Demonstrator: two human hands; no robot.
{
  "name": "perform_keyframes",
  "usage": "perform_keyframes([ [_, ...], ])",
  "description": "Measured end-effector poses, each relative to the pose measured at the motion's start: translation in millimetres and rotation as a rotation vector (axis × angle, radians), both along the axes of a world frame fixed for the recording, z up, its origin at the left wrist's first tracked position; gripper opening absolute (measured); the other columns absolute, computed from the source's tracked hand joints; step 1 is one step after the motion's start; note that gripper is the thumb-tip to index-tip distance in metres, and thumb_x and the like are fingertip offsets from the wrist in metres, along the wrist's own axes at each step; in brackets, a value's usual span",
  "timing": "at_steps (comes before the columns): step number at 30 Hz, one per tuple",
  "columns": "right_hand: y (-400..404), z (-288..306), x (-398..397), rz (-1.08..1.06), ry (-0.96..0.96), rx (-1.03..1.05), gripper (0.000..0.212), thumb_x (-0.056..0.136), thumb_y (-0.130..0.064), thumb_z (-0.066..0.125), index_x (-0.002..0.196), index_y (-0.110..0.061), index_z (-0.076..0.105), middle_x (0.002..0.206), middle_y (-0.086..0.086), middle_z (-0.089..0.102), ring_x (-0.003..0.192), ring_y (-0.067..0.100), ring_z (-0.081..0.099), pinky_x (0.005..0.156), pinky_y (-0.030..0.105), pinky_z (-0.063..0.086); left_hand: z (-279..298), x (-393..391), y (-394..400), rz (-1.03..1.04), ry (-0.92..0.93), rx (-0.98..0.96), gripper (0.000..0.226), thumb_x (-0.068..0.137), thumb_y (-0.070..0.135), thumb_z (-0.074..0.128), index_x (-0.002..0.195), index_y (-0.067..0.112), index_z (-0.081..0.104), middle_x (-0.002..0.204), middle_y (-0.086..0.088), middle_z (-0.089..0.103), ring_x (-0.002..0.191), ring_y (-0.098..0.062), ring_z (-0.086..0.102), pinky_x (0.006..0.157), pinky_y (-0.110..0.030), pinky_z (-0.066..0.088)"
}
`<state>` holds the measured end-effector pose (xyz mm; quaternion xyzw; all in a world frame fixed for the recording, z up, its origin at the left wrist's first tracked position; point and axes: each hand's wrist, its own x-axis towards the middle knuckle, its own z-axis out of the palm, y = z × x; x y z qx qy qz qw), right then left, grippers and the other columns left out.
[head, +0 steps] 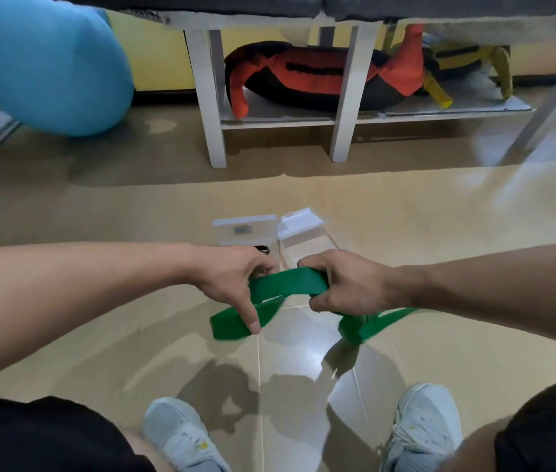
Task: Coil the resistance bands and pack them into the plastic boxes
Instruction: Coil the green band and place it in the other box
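Note:
A flat green resistance band [286, 284] stretches between both hands above the tiled floor. My left hand [232, 277] pinches its left part, and a folded end hangs below the fingers. My right hand [341, 281] is closed around the right part, with the rest trailing down and to the right in a loose loop. Just beyond the hands stand two clear plastic boxes on the floor. The left box [244, 229] holds something dark, partly hidden by my left hand. The right box [303, 229] has its white lid tilted up.
A white bench frame [341, 97] stands ahead with red-black and yellow-black bags on its low shelf. A big blue exercise ball [44, 66] sits at the far left. My two light sneakers [181, 434] rest on the glossy beige floor near the bottom.

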<state>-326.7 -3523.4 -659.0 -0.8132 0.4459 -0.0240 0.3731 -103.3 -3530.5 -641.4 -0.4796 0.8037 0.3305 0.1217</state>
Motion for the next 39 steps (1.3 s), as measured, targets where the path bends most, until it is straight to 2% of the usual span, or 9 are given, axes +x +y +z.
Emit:
perform_keyframes([
  [5, -6.9, 9.3, -9.2, -0.042, -0.181, 0.242, 0.022, 0.081, -0.007, 0.079, 0.076, -0.017, 0.060, 0.068, -0.002, 0.065, 0.064, 0.013, 0.065, 0.062, 0.030, 0.052, 1.5, 5.7, -3.3, 0.028, -0.113, 0.109, 0.049, 0.061, 0.051, 0.092, 0.086, 0.016, 0.067, 0.071, 0.013, 0.061, 0.067, -0.009, 0.056, 0.066, -0.025, 0.044],
  [8, -9.1, 15.1, -19.7, -0.011, -0.146, 0.379, 0.024, 0.076, -0.012, 0.087, 0.082, -0.010, 0.064, 0.072, 0.006, 0.065, 0.067, 0.020, 0.064, 0.067, 0.038, 0.054, 1.3, 13.6, 0.5, 0.152, -0.026, 0.240, 0.032, 0.068, 0.034, 0.079, 0.093, 0.016, 0.072, 0.092, 0.008, 0.078, 0.086, -0.016, 0.071, 0.086, -0.033, 0.056],
  [11, -8.3, 12.9, -27.8, 0.048, -0.037, 0.480, 0.040, 0.071, -0.021, 0.091, 0.099, -0.002, 0.069, 0.091, 0.016, 0.072, 0.082, 0.030, 0.070, 0.082, 0.052, 0.058, 3.6, 15.6, 4.1, 0.162, -0.017, 0.280, 0.014, 0.077, 0.017, 0.066, 0.090, 0.021, 0.070, 0.091, 0.003, 0.081, 0.080, -0.012, 0.070, 0.077, -0.027, 0.053],
  [14, -7.6, 8.4, -33.1, 0.023, -0.032, 0.555, 0.036, 0.079, -0.020, 0.086, 0.108, -0.005, 0.072, 0.104, 0.015, 0.076, 0.092, 0.032, 0.073, 0.084, 0.044, 0.060, 5.0, 16.0, 6.5, 0.173, 0.017, 0.324, 0.019, 0.084, 0.006, 0.057, 0.092, 0.018, 0.069, 0.091, -0.001, 0.081, 0.081, -0.019, 0.077, 0.085, -0.033, 0.059],
  [20, -15.9, 4.5, -39.0, 0.012, -0.039, 0.576, 0.027, 0.084, -0.027, 0.078, 0.106, -0.011, 0.077, 0.105, 0.014, 0.077, 0.093, 0.032, 0.072, 0.088, 0.045, 0.058, 22.6, 8.9, 7.1, 0.157, -0.003, 0.326, 0.019, 0.081, 0.002, 0.055, 0.074, 0.016, 0.067, 0.059, 0.003, 0.063, 0.052, -0.019, 0.053, 0.063, -0.027, 0.044],
  [25, -21.4, 4.9, -34.5, 0.034, 0.039, 0.357, 0.014, 0.096, -0.025, 0.067, 0.104, -0.023, 0.078, 0.096, -0.005, 0.078, 0.082, 0.008, 0.067, 0.072, 0.020, 0.052, 39.1, 0.0, 6.8, 0.073, -0.070, 0.344, 0.008, 0.084, 0.011, 0.076, 0.084, 0.015, 0.069, 0.067, 0.000, 0.067, 0.053, -0.019, 0.056, 0.062, -0.027, 0.048],
  [31, -21.4, -6.1, -20.7, 0.139, 0.387, -0.203, 0.050, 0.087, -0.071, 0.054, 0.123, -0.038, 0.069, 0.112, -0.008, 0.073, 0.099, 0.020, 0.065, 0.088, 0.037, 0.054, 59.2, -7.1, 2.6, 0.066, -0.130, 0.357, 0.009, 0.089, 0.012, 0.076, 0.095, 0.013, 0.070, 0.075, -0.004, 0.075, 0.050, -0.016, 0.060, 0.061, -0.026, 0.053],
  [35, -16.0, -3.8, -10.0, 0.119, 0.380, -0.162, 0.045, 0.094, -0.050, 0.063, 0.135, -0.034, 0.061, 0.131, -0.003, 0.065, 0.118, 0.018, 0.060, 0.086, 0.022, 0.041, 69.0, -2.5, -1.7, 0.105, -0.131, 0.350, 0.022, 0.091, 0.015, 0.076, 0.110, 0.006, 0.069, 0.081, -0.007, 0.077, 0.053, -0.017, 0.061, 0.061, -0.027, 0.053],
  [39, -12.9, 2.1, -0.9, 0.098, 0.300, -0.075, 0.075, 0.087, -0.041, 0.076, 0.151, -0.036, 0.039, 0.142, -0.005, 0.057, 0.115, 0.016, 0.062, 0.092, 0.023, 0.043, 67.5, 7.4, -2.5, 0.107, -0.162, 0.331, 0.017, 0.089, 0.016, 0.077, 0.104, 0.014, 0.070, 0.082, -0.006, 0.078, 0.056, -0.019, 0.061, 0.065, -0.029, 0.053],
])
